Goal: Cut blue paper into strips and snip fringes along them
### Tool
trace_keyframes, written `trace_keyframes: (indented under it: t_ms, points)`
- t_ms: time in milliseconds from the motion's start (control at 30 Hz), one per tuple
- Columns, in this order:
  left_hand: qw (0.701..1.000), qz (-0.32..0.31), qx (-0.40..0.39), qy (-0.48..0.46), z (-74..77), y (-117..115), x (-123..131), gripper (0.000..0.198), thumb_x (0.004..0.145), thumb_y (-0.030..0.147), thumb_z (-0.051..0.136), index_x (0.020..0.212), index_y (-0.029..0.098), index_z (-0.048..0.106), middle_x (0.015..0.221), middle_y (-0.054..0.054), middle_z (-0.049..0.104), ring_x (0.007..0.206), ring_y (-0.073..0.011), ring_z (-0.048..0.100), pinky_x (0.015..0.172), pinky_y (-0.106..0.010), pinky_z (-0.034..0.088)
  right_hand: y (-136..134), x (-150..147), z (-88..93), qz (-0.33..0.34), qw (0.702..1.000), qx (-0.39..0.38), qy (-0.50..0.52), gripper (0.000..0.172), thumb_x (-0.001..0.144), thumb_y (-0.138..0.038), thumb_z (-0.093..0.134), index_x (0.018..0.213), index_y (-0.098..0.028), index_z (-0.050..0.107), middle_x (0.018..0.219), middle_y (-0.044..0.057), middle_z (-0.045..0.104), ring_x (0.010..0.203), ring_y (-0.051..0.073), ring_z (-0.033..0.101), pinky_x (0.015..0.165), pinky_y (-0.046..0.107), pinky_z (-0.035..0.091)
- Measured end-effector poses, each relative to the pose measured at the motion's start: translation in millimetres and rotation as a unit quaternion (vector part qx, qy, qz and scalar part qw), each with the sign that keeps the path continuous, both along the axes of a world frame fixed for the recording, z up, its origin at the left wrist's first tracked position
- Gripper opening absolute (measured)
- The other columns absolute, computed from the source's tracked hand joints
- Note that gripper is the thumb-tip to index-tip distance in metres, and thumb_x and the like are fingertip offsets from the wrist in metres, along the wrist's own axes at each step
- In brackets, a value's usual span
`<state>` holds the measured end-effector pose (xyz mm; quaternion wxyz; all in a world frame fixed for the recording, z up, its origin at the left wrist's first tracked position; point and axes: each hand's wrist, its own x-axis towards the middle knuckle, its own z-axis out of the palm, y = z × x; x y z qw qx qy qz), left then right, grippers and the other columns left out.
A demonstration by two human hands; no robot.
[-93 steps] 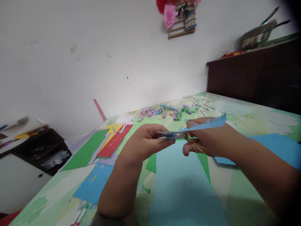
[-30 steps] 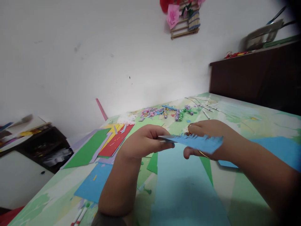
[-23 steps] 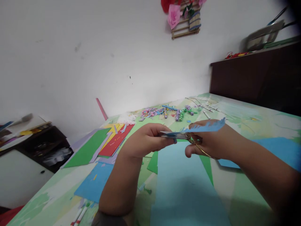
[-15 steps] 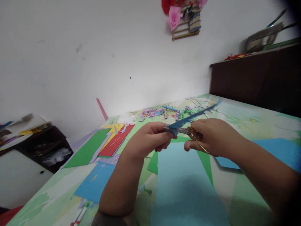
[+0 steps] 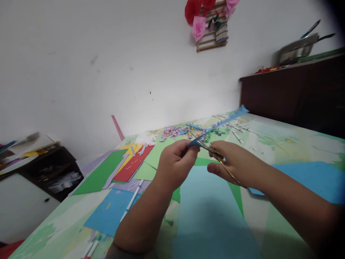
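Between the thumb and fingers of my left hand (image 5: 176,162) is pinched one end of a long blue paper strip (image 5: 229,118). Its edge is cut into a fringe, and the far end stretches up to the right. My right hand (image 5: 231,162) grips gold-handled scissors (image 5: 215,151), their blades parted and pointing left at the strip near my left fingertips. Below both hands lies a light blue paper sheet (image 5: 210,212). How deep the blades sit in the strip is hard to make out.
Green (image 5: 104,172), red (image 5: 134,162) and blue sheets (image 5: 104,210) lie at the left. Paper scraps (image 5: 172,133) and fringed rolls (image 5: 206,136) are piled at the back. Another blue sheet (image 5: 304,176) lies right. A dark cabinet (image 5: 293,90) borders the table.
The strip has turned and now extends farther up to the right, its far end lifted. My left hand has tilted more upright. The scissors now angle down to the right, blades more visibly apart.
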<state>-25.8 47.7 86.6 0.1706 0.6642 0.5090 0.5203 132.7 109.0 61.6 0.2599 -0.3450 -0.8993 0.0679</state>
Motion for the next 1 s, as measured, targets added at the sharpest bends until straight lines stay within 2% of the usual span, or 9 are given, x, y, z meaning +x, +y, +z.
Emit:
trace_keyframes:
  t_ms: [167,300,433,767,1000]
  points:
    - [0.999,-0.027,0.029,0.035,-6.5,2,1,0.018,0.075,0.021,0.044,0.060,0.016,0.053,0.045,0.006,0.039,0.043,-0.0058,0.035,0.043,-0.019,0.031,-6,-2,-1.6,0.019,0.999,-0.027,0.029,0.035,0.073,-0.054,0.045,0.077,-0.019,0.045,0.070,0.002,0.051,0.058,0.014,0.044,0.050,0.026,0.031]
    - [0.997,-0.018,0.067,0.044,-10.9,3,4,0.015,0.074,0.016,0.044,0.064,0.017,0.056,0.050,0.005,0.042,0.047,-0.0062,0.036,0.047,-0.019,0.032,-12,-4,-0.8,0.035,0.996,-0.071,0.042,0.038,0.072,-0.057,0.045,0.076,-0.019,0.043,0.071,0.003,0.051,0.061,0.015,0.045,0.050,0.026,0.033]
    - [0.997,-0.029,0.050,0.045,-11.2,3,5,0.014,0.072,0.013,0.043,0.063,0.017,0.053,0.050,0.005,0.041,0.046,-0.0060,0.036,0.047,-0.019,0.031,-15,-3,0.1,0.041,0.993,-0.100,0.047,0.043,0.068,-0.061,0.048,0.077,-0.020,0.040,0.073,0.003,0.051,0.063,0.016,0.045,0.052,0.027,0.035]
    - [0.995,-0.018,0.097,0.034,-16.4,6,5,0.015,0.069,0.010,0.042,0.058,0.017,0.048,0.051,0.005,0.038,0.050,-0.0075,0.034,0.047,-0.021,0.030,-20,-5,-0.4,0.031,0.994,-0.083,0.063,0.048,0.062,-0.065,0.052,0.076,-0.020,0.038,0.070,0.002,0.048,0.060,0.015,0.041,0.052,0.028,0.034]
    - [0.993,-0.026,0.114,0.020,-21.8,7,7,0.016,0.071,0.009,0.041,0.058,0.018,0.046,0.052,0.004,0.038,0.049,-0.0072,0.035,0.047,-0.021,0.031,-17,-7,-4.7,0.032,0.995,-0.051,0.074,0.042,0.064,-0.055,0.056,0.080,-0.019,0.040,0.074,0.002,0.049,0.063,0.015,0.043,0.053,0.027,0.034]
